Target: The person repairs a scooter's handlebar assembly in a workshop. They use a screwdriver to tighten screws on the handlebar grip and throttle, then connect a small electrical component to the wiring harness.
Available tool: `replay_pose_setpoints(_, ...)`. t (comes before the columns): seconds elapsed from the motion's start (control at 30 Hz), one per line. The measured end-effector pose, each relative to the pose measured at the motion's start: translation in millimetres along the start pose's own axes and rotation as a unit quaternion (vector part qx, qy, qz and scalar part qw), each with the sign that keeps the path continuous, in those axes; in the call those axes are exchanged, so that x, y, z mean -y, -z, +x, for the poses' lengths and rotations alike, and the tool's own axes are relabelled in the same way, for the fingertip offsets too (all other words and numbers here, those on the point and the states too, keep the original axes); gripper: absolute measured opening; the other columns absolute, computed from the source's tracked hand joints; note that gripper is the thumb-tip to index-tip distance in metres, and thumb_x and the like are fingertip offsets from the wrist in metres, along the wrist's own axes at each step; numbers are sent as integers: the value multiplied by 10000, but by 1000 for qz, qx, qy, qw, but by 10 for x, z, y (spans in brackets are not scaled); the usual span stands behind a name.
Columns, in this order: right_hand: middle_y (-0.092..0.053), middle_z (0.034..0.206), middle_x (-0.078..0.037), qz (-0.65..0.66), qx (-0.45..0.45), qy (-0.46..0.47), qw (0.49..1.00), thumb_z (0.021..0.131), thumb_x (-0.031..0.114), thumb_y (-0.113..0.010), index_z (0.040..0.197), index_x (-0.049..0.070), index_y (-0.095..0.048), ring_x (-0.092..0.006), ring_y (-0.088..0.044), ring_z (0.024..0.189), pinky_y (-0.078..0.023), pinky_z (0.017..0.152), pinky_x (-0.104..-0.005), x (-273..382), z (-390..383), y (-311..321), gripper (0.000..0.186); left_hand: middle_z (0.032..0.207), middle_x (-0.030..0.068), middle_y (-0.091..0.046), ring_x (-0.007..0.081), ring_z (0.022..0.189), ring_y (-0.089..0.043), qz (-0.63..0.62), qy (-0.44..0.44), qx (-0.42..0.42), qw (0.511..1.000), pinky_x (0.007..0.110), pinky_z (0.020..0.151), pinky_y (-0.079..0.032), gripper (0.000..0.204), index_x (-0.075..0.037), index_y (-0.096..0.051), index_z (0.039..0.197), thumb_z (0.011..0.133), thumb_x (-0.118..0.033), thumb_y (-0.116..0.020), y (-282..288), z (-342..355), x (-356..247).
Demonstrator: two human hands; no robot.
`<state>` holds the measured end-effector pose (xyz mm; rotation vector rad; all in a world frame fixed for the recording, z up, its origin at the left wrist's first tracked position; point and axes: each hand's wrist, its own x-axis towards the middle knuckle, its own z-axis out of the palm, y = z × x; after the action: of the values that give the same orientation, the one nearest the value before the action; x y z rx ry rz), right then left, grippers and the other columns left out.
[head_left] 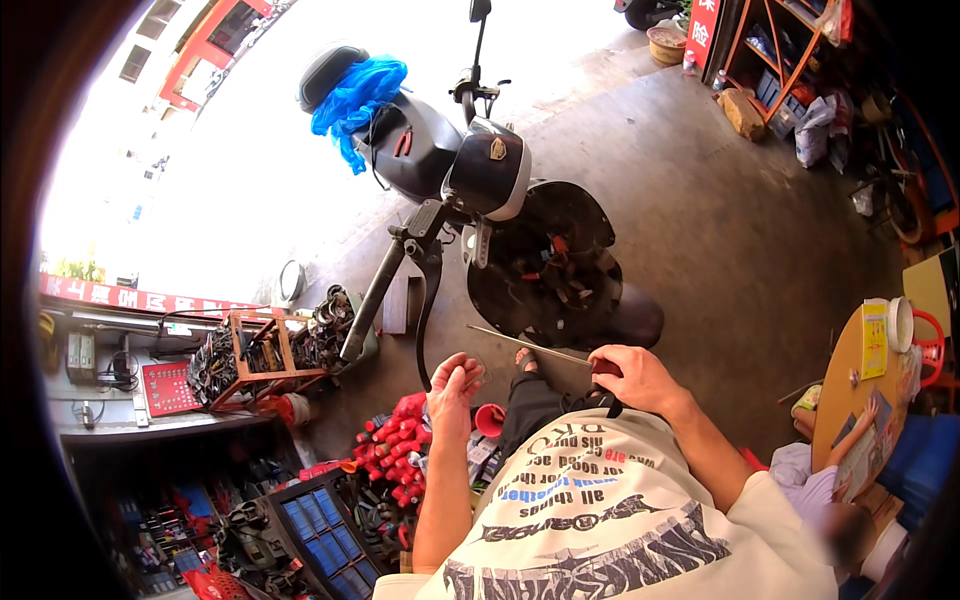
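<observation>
My right hand [635, 376] is wrapped round the handle of a long screwdriver [530, 344], held in front of my waist. Its thin metal shaft points left, above my left hand. My left hand [456, 378] is raised with thumb and fingers pinched together; whatever may be between them is too small to make out. Beyond both hands stands a dark scooter [487, 170] with its front body opened, showing wires and parts [565, 275] inside. Red-handled pliers [403, 142] lie on its seat, next to a crumpled blue plastic sheet [360, 98].
Several red-capped bottles or parts [396, 445] crowd the floor at left, beside a blue compartment tray [330, 530]. A wooden rack [262, 355] of cables stands behind. At right, a person [805, 470] sits by a round wooden table [840, 400]. Shelves [780, 60] line the far right.
</observation>
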<state>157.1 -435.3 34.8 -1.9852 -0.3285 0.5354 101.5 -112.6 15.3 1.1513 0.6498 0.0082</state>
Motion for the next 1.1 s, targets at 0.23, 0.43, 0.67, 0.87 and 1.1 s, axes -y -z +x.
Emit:
replay_pose_setpoints(0.23,-709,971,-135,-8,15,-19,1000,837,147,-625,1040,41,-670,-299,-685,903,-533,822,-381,-9,11,-24,233,1093,60,-693,152,974,-681,-1,13,5,1000,251,787,-532,237,-52,-612,1208,985,-134,-602,28,1,84)
replay_pose_setpoints(0.43,-710,977,-139,7,21,-28,999,844,152,-625,1054,38,-671,-286,-687,908,-533,820,-369,-69,35,-59,244,1102,52,-692,135,970,-679,18,25,9,999,238,784,-522,259,-54,-610,1219,979,-153,-615,-8,12,132)
replay_pose_setpoints(0.67,-712,955,-143,52,36,-47,997,836,108,-630,1043,15,-665,-275,-701,841,-544,777,-348,-46,74,-38,229,1084,49,-693,128,968,-676,23,40,31,998,234,782,-520,258,-41,-604,1216,982,-149,-606,-54,-7,226)
replay_pose_setpoints(0.87,-712,927,-153,72,56,-34,995,844,70,-627,1040,-12,-654,-243,-711,811,-571,741,-334,50,194,-118,214,1085,69,-692,131,961,-673,26,63,35,997,231,774,-524,254,-24,-601,1207,977,-132,-603,-75,-135,202)
replay_pose_setpoints(1.1,-708,909,-152,30,106,-26,994,850,115,-636,1050,1,-654,-263,-704,847,-541,767,-347,247,475,-347,230,1082,74,-686,140,970,-672,19,77,-4,997,226,766,-524,255,-21,-591,1208,980,-133,-600,229,-98,158)
